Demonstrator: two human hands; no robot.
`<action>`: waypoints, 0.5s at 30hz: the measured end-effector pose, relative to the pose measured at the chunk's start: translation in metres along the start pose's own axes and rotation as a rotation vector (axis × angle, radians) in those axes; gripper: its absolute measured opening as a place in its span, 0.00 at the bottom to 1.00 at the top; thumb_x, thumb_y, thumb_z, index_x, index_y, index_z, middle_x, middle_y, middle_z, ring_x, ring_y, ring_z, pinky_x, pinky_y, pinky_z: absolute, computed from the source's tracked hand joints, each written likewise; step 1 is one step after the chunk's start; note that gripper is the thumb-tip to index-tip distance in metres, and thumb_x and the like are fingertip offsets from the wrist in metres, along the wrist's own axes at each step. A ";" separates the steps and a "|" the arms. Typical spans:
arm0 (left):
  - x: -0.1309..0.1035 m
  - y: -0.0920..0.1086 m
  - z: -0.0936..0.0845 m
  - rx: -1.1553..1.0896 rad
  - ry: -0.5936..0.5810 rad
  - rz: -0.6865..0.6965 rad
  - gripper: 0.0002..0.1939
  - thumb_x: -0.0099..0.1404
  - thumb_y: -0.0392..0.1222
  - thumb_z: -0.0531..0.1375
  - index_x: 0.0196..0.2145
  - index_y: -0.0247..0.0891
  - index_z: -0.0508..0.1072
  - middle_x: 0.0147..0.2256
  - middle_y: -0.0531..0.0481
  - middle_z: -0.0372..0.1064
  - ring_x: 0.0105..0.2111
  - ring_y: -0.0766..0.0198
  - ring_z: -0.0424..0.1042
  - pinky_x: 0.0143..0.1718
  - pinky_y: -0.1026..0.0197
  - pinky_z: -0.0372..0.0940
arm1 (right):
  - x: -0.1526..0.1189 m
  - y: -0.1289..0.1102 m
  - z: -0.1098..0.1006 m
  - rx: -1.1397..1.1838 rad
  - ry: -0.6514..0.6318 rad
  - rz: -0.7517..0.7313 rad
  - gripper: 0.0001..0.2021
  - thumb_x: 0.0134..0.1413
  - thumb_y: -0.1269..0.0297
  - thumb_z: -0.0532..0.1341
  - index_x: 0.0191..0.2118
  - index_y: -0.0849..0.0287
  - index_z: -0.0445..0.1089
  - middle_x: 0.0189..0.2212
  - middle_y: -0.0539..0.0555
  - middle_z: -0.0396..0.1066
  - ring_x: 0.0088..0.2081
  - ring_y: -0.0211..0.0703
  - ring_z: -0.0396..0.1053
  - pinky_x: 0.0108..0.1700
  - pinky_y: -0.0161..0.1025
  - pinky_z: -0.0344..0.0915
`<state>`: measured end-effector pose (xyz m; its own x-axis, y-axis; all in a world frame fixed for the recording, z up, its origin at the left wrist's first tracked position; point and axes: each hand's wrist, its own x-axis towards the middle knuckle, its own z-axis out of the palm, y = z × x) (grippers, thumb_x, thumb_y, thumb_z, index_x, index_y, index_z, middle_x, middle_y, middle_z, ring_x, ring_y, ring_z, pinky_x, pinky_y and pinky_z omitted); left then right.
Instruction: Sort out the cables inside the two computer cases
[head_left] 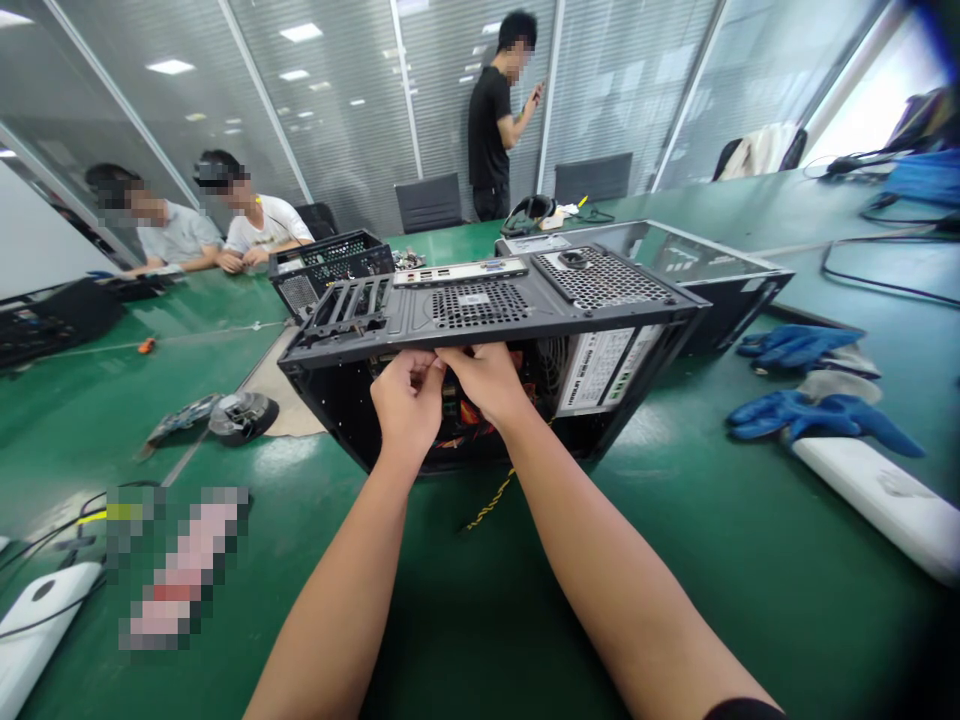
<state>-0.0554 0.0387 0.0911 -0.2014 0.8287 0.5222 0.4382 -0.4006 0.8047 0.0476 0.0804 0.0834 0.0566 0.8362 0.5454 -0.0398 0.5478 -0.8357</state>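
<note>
A black computer case [480, 335] stands on the green table with its open side toward me and its perforated back panel facing up. Both hands reach into that side, just under the upper edge. My left hand [407, 405] is closed in a pinch, with thumb and fingertips together. Close beside it, my right hand [491, 385] has its fingers curled inward, partly hidden by the case edge. Whatever is between the fingers cannot be made out. Right of my hands sits the labelled power supply [609, 370]. A yellow-black twisted cable [491, 502] hangs out onto the table.
Another opened case [326, 265] stands behind on the left; a large panelled case [720, 275] is behind on the right. Blue gloves [817, 415] and a white box [877, 500] lie right. A tape roll [244, 415] lies left. Two people sit across; another stands.
</note>
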 end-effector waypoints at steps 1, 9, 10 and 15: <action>0.001 -0.002 0.001 -0.070 -0.017 -0.031 0.06 0.60 0.41 0.60 0.29 0.36 0.73 0.25 0.52 0.71 0.24 0.68 0.68 0.28 0.66 0.62 | 0.000 0.000 0.000 0.004 -0.002 -0.003 0.04 0.49 0.65 0.59 0.26 0.56 0.64 0.24 0.48 0.65 0.35 0.43 0.67 0.46 0.42 0.64; 0.005 -0.006 0.002 -0.263 -0.065 -0.133 0.05 0.58 0.40 0.61 0.29 0.36 0.72 0.24 0.53 0.69 0.22 0.69 0.67 0.27 0.66 0.63 | 0.001 0.003 0.001 -0.019 0.005 -0.009 0.03 0.50 0.65 0.59 0.28 0.56 0.67 0.25 0.48 0.67 0.37 0.44 0.68 0.47 0.42 0.64; 0.005 -0.004 0.001 -0.161 -0.043 -0.086 0.05 0.59 0.41 0.60 0.29 0.36 0.72 0.24 0.53 0.70 0.23 0.68 0.67 0.28 0.65 0.63 | 0.001 0.002 0.001 -0.011 0.013 -0.014 0.03 0.51 0.64 0.59 0.28 0.56 0.67 0.25 0.49 0.68 0.38 0.45 0.68 0.47 0.42 0.64; 0.002 0.001 -0.003 0.194 0.005 0.139 0.06 0.60 0.40 0.59 0.29 0.37 0.74 0.25 0.52 0.71 0.25 0.66 0.69 0.30 0.63 0.63 | 0.004 0.000 0.001 0.025 0.043 -0.025 0.06 0.51 0.62 0.62 0.34 0.56 0.71 0.29 0.51 0.72 0.44 0.48 0.69 0.52 0.45 0.62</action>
<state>-0.0583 0.0384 0.0934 -0.1310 0.7687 0.6261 0.6223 -0.4279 0.6555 0.0467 0.0833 0.0856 0.1011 0.8207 0.5624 -0.0626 0.5694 -0.8197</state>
